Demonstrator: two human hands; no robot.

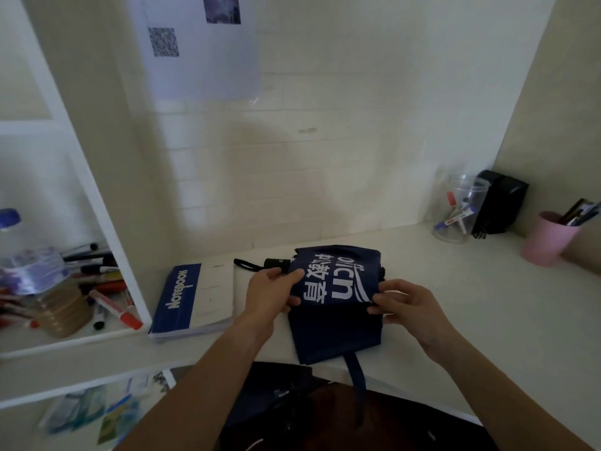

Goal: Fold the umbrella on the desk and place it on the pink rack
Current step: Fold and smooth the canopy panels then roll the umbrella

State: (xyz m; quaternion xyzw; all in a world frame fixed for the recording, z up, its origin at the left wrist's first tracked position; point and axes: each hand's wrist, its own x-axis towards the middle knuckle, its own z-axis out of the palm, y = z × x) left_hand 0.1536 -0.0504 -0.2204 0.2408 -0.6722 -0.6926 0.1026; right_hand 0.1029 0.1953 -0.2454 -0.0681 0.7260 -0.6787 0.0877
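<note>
A collapsed navy umbrella [335, 323] with white lettering lies on the white desk [487, 304], its black handle [276, 264] and wrist loop pointing left. Its closing strap [357, 372] hangs over the desk's front edge. My left hand [271, 294] pinches the fabric's left edge near the handle. My right hand [403, 302] pinches the fabric's right edge. The canopy cloth is stretched flat between both hands. No pink rack is in view; a pink cup [546, 239] stands at the far right.
A blue notebook [192, 301] lies left of the umbrella. A shelf unit on the left holds markers [107, 288] and a water bottle [29, 258]. At the back right stand a clear jar of pens [460, 213] and a black box [499, 206].
</note>
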